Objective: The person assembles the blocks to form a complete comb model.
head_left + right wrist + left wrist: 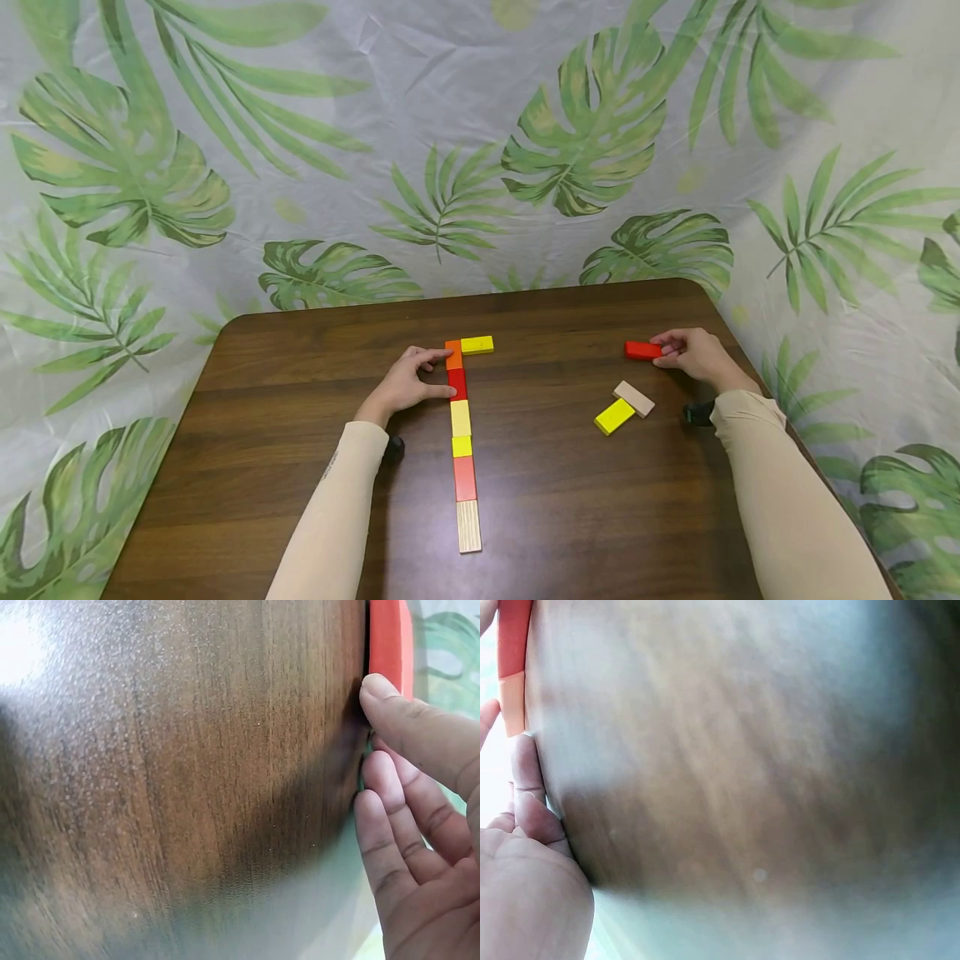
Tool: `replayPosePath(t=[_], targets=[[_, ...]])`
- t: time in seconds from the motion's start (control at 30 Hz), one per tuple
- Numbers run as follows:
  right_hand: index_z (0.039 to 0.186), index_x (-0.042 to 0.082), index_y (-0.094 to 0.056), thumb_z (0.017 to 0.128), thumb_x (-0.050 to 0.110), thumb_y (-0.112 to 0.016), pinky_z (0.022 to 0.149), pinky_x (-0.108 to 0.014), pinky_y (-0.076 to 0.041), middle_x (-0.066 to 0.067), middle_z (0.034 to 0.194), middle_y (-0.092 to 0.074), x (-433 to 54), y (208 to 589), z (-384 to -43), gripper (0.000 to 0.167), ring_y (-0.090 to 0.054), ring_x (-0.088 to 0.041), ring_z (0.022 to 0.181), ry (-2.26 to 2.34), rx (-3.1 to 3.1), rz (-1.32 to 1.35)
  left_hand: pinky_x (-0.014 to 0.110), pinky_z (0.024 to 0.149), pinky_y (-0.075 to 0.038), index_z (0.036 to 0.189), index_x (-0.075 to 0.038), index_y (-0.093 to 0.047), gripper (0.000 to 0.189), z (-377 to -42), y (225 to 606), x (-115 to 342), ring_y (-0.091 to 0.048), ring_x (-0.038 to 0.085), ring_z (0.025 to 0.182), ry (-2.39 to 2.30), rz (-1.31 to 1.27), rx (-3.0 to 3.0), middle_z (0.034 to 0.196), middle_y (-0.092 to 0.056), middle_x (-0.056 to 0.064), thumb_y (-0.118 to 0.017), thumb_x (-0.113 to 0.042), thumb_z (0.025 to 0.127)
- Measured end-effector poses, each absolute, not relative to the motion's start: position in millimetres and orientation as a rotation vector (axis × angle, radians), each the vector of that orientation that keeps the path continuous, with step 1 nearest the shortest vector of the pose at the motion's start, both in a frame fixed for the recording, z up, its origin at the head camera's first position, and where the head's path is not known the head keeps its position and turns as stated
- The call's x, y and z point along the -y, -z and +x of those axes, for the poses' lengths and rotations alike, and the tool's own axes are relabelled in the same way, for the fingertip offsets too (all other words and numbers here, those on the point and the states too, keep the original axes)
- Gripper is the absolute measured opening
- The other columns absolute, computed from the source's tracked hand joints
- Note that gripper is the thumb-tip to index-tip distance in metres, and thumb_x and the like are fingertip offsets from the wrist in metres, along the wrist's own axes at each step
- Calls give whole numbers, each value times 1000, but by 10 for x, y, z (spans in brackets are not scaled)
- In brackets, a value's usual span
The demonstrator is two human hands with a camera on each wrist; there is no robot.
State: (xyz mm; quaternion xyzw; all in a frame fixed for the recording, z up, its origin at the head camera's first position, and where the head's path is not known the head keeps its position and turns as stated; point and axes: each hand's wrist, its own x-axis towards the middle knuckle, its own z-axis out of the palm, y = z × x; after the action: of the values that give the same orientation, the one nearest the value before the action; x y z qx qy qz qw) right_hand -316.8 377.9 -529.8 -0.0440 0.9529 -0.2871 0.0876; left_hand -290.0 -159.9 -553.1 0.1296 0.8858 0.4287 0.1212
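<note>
Dark brown wood-grain table [300, 358], far corners rounded; grain streaks run roughly side to side in the head view. Pale grey-white cloth [450, 108] hangs behind the far edge and continues down both sides, lightly creased, creamier at the right. Print: broad split green leaves [570, 158] and slender palm fronds [440, 212], faint yellow-green blotches [288, 210] between. Light: soft sheen on the tabletop; bright white glare [19, 652] at upper left, right wrist view.
</note>
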Motion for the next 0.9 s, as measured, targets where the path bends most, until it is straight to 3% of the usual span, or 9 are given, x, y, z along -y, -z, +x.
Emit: replayPosePath(t=[0.9], targets=[[128, -1, -74, 96, 17, -83, 80, -23, -51, -17, 106, -74, -3375, 5114, -3266, 38, -66, -26, 94, 936, -2837, -230, 51, 113, -47, 153, -21, -63, 75, -2916, 5544, 1604, -55, 31, 124, -1234, 376, -2589, 136, -56, 13, -94, -32, 85]])
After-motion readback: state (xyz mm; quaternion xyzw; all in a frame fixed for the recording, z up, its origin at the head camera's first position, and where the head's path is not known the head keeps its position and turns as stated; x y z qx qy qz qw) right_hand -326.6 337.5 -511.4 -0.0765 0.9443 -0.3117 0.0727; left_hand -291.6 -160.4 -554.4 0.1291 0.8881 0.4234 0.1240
